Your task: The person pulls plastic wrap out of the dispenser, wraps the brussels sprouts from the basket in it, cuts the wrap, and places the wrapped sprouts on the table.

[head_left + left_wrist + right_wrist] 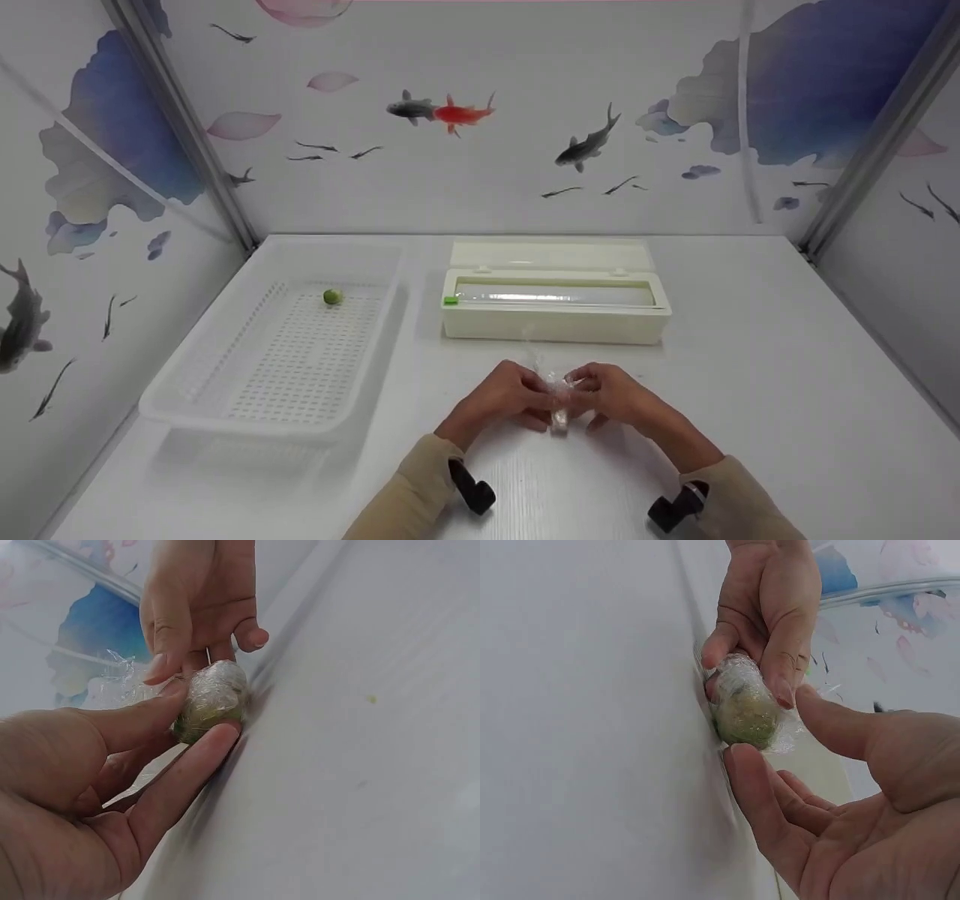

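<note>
Both angled inward, L hand [504, 391] pinching wrapped grn ball [215, 700], R hand [615, 394] touching, spread.

Left fingers [176, 791] pinch; right fingers [756, 791] (more loosely spread) face them closely.

Green bundle [746, 720], cream box [555, 325], fish-patterned wall [510, 45]

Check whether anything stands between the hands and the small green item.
Yes, clear plastic film: it is wrapped around the green item, and the left hand grips it through that layer. Nothing else visible stands in the way.
</note>
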`<state>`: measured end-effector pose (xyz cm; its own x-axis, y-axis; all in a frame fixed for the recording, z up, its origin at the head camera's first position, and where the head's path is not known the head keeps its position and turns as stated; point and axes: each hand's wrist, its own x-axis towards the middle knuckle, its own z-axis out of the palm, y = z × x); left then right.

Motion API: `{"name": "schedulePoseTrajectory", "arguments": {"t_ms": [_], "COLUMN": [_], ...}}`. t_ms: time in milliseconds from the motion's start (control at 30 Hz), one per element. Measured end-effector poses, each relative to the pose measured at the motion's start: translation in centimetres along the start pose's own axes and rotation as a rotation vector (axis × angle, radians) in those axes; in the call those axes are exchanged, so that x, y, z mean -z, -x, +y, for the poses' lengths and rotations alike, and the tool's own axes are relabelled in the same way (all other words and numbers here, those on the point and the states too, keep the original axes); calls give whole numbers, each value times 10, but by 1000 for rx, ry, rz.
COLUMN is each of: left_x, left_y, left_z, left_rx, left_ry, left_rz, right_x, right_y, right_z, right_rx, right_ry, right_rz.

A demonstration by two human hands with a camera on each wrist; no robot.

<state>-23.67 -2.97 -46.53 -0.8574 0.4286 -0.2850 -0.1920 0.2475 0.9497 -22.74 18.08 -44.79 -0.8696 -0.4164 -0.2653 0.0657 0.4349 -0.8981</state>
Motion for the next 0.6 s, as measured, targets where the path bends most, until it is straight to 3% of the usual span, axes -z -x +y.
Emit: {"name": "schedulePoseTrajectory", "arguments": {"t_ms": [133, 467, 600], "left_x": [1, 5, 5], "left_y": [0, 0, -2], "left_z": [2, 1, -1], "left_rx": [14, -17, -20], "left_ry": [5, -14, 19], "left_rz": [-11, -61, -69], "right_x": [-2, -4, -3], "right_y": [-2, -4, -4], "right_z": [3, 8, 8], "right_rx": [0, 5, -9], "right_ry": [9, -34, -24], "right_rz": [45, 108, 115]}}
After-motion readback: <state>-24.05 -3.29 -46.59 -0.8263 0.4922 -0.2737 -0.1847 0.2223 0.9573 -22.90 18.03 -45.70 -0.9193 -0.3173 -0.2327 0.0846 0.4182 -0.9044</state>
